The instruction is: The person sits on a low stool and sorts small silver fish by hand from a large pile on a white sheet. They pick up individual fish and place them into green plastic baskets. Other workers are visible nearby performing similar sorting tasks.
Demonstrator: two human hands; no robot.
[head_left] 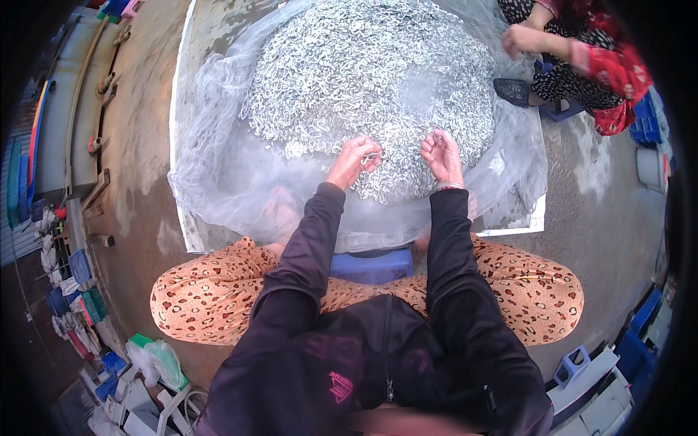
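Note:
A broad heap of small silvery-white curled pieces (349, 73), which look like tiny fish, lies on a fine pale net (218, 156) in front of me. My left hand (355, 161) is over the heap's near edge, its fingers closed on a small silvery piece (369, 158) that pokes out by the fingertips. To the right, my right hand (442, 156) is raised palm-up with its fingers curled together. Whatever may be between those fingertips is too small to make out. The two hands are apart.
Under the net lies a pale sheet (534, 211) on wet concrete. Across at the far right sits another person (607, 69) in a red patterned top, hands near the net. A blue stool (372, 266) shows below my arms. Crates and bundles (91, 305) line the left side.

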